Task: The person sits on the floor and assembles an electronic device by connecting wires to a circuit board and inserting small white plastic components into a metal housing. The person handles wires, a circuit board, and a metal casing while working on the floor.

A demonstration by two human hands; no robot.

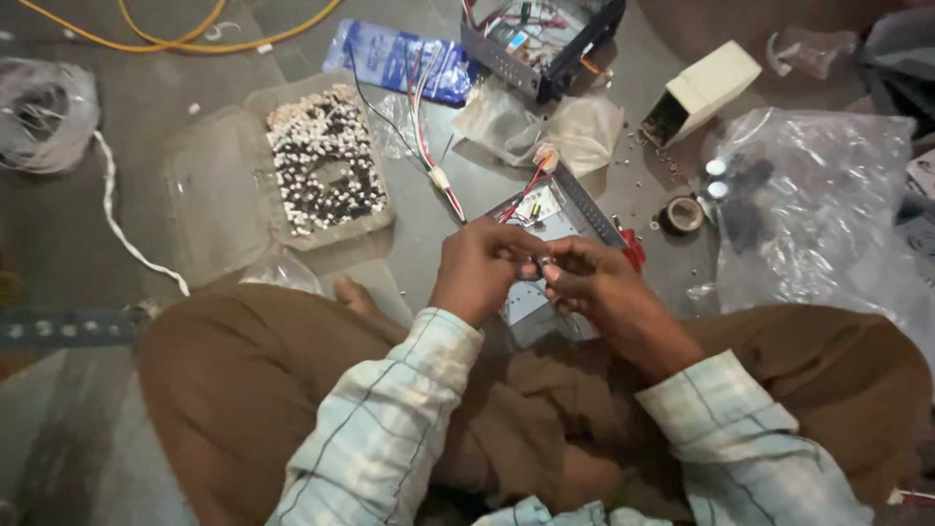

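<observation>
I sit cross-legged on the floor with both hands together above my lap. My left hand (479,268) and my right hand (596,284) pinch a small dark-and-white part (542,266) between their fingertips. Just beyond them lies a flat grey metal chassis (567,222) with a small circuit board and red and yellow wires (523,191) leading out of it. The part itself is mostly hidden by my fingers.
A clear plastic tray (326,161) of several small black and white pieces lies at the left. A second open metal box with wiring (541,39), a white carton (703,88), a tape roll (682,214), plastic bags (813,209) and yellow cable (180,39) surround me.
</observation>
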